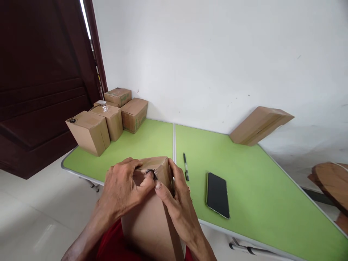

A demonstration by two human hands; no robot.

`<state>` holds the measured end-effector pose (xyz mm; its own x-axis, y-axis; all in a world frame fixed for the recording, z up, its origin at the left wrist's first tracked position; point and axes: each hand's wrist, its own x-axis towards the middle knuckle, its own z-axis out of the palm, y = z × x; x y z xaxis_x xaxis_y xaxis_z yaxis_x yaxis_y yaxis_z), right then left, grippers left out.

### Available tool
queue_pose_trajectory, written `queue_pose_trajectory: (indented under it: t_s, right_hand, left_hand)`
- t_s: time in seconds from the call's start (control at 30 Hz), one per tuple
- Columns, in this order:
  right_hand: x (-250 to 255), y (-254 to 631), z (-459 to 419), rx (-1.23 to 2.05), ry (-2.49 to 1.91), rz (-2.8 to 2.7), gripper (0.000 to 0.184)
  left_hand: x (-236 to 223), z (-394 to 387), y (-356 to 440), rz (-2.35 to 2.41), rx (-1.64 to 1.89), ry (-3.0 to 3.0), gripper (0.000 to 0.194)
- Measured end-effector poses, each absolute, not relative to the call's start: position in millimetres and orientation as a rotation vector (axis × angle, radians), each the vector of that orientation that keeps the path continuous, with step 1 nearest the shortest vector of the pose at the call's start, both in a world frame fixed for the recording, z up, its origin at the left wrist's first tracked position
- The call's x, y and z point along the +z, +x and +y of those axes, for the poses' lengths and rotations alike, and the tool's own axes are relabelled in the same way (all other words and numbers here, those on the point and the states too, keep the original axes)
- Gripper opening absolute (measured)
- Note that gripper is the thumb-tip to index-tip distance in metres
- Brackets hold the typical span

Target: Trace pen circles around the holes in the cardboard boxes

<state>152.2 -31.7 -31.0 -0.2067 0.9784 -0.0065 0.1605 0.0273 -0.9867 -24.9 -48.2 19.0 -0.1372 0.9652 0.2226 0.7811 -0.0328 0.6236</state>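
Note:
A brown cardboard box (146,221) is tilted up in front of me, its top end at the near edge of the green table. A small dark, torn-looking patch (152,173) marks its upper corner. My left hand (122,185) grips the box from the left, fingers over the top edge and thumb pressed on the dark patch. On the other side, my right hand (178,199) clasps the box, its thumb beside the patch and its fingers behind the right side. Those right fingertips are partly hidden.
On the green table (252,185) lie a pen (186,166) and a black phone (218,195). Several cardboard boxes (91,130) are grouped at the left. Another box (261,126) leans against the wall at the right. A wooden stool (330,179) stands beyond the right edge.

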Motion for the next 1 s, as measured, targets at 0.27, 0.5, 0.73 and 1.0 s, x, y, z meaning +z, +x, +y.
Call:
queue_pose_trajectory:
  t_s: [0.27,0.5,0.73,1.0]
  right_hand:
    - [-30,158,-24,1.300,-1.197,-1.470,0.097]
    - [-20,169,-18,1.353,-1.242,-1.470,0.090]
    - [-32,179,-14,1.372,-1.221,-1.394,0.099]
    - [-21,180,-10,1.376,-1.118,-1.478,0.067]
  left_hand:
    - [2,-56,-30,1.862,0.926,2.136,0.053]
    - [3,-55,-36,1.721,0.862,2.319,0.057]
    - [1,-15,-75,1.521,0.916,1.877,0.091]
    - [18,-3,-103,1.267,0.536,2.031,0.081]
